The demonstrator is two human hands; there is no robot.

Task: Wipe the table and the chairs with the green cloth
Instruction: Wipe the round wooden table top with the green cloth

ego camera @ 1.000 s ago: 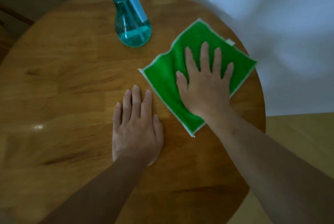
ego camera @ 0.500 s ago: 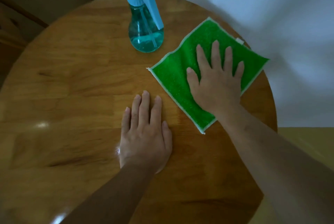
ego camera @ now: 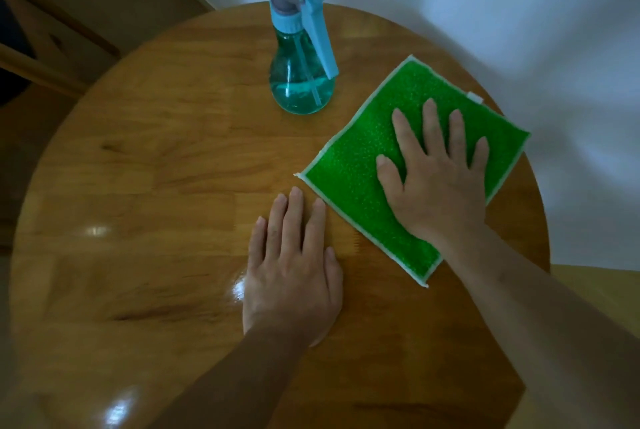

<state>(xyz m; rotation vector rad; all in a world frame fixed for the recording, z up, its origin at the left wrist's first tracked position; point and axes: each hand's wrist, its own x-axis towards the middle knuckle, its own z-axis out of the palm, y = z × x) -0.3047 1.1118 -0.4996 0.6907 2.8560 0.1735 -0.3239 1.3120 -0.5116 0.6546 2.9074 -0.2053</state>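
Chair (ego camera: 45, 58): far left, off the table edge, only wooden slats showing; too dim and blurred to tell more.
Table (ego camera: 145, 169): round, wood, glossy w/ light glints at left-centre & near edge. Fills most of your view.
Left hand (ego camera: 294, 272): yours, palm down, flat on bare wood near table centre. Fingers (ego camera: 294, 217) straight & close together, thumb lying alongside. Grip: none, hand fully open, holding nothing, just pressing on the top. Index tip is just beside the cloth's near-left hem; can't tell if it touches.
Bottle (ego camera: 301, 82): spray type, clear teal body w/ liquid in the lower part, blue trigger, grey nozzle. Upright at the far side of the table, behind your left hand & just left of the cloth's far-left edge, not touching it.
Cloth (ego camera: 353, 158): green w/ pale hem, spread flat as one layer, turned like a diamond, on the right part of the table. Right corner pokes past the table rim. Small white tag at the far-right edge.
Right hand (ego camera: 436, 179): yours, palm down on top of the cloth, fingers splayed wide, thumb out to the left. Grip: open, no pinch or bunching, flat palm pressing cloth onto the wood. Wrist crosses the cloth's near edge.
Wall (ego camera: 485, 13): white, behind & right of the table.
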